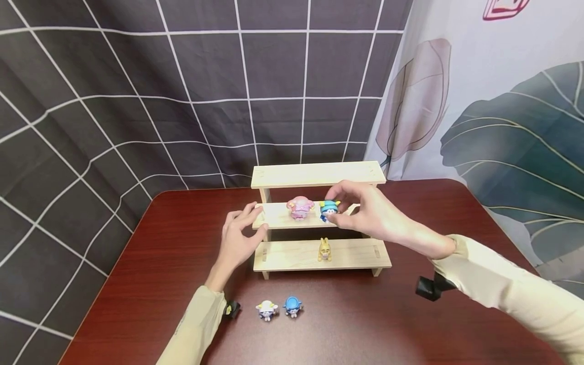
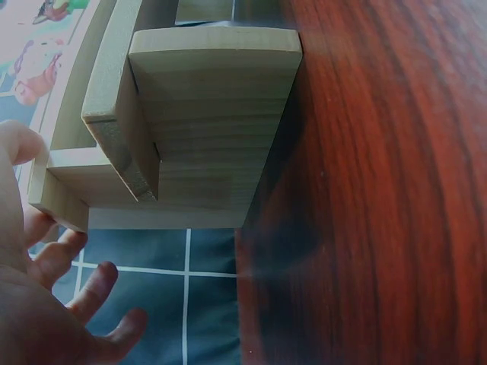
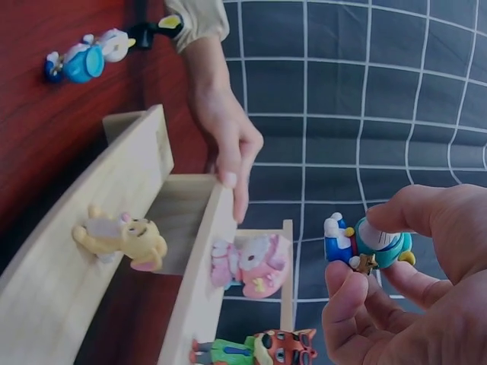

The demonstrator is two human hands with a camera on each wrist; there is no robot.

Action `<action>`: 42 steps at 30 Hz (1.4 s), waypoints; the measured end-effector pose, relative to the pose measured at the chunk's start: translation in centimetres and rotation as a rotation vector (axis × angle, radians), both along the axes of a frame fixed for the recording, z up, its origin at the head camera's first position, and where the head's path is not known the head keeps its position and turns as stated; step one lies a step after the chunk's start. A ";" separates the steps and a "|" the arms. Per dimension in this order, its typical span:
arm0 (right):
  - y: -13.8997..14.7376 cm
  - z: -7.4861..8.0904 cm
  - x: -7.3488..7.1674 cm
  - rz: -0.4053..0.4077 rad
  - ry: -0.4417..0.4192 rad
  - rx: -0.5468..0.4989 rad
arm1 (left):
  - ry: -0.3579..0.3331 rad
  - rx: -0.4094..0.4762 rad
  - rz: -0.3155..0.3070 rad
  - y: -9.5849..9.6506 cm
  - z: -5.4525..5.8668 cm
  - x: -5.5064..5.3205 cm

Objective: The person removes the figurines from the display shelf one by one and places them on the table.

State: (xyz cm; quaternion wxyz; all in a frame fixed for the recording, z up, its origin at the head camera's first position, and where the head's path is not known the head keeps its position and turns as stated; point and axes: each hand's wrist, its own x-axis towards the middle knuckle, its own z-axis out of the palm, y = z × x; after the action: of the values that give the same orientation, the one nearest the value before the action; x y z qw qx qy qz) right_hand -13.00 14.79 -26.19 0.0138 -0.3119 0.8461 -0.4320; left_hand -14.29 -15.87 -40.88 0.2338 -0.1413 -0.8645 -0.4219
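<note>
My right hand [image 1: 371, 210] pinches a small blue figurine with a teal hat and yellow horns [image 3: 380, 242] between thumb and fingers, by the middle tier. On that tier stands a pink figurine [image 1: 300, 208]; a fox figurine in green [image 3: 262, 348] shows beside it only in the right wrist view. A yellow long-eared figurine [image 1: 324, 250] stands on the lowest tier. My left hand [image 1: 239, 235] holds the left end of the wooden stepped shelf [image 1: 287, 254] at its middle board, thumb at the front edge and fingers at the end.
On the dark red table [image 1: 365, 314], in front of the shelf, stand a white figurine [image 1: 266, 310] and a blue-hatted figurine [image 1: 292, 306]. The top tier [image 1: 315, 174] rises at the back. A dark gridded curtain [image 1: 205, 76] hangs behind the table.
</note>
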 end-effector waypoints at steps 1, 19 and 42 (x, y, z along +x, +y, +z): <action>0.0 -0.1 0.1 -0.002 -0.006 0.001 | -0.001 -0.001 0.000 0.0 0.0 0.0; 0.3 -2.3 1.5 0.006 -0.095 -0.059 | -0.013 0.010 -0.004 0.1 0.1 0.2; 0.3 -4.8 3.0 0.037 -0.158 -0.073 | -0.001 0.011 -0.003 0.0 -0.1 0.0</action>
State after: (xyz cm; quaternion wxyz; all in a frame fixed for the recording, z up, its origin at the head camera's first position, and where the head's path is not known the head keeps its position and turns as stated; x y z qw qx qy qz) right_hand -10.04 15.13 -31.01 0.0770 -0.2927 0.8202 -0.4856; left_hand -14.26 -15.87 -41.02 0.2337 -0.1411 -0.8621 -0.4269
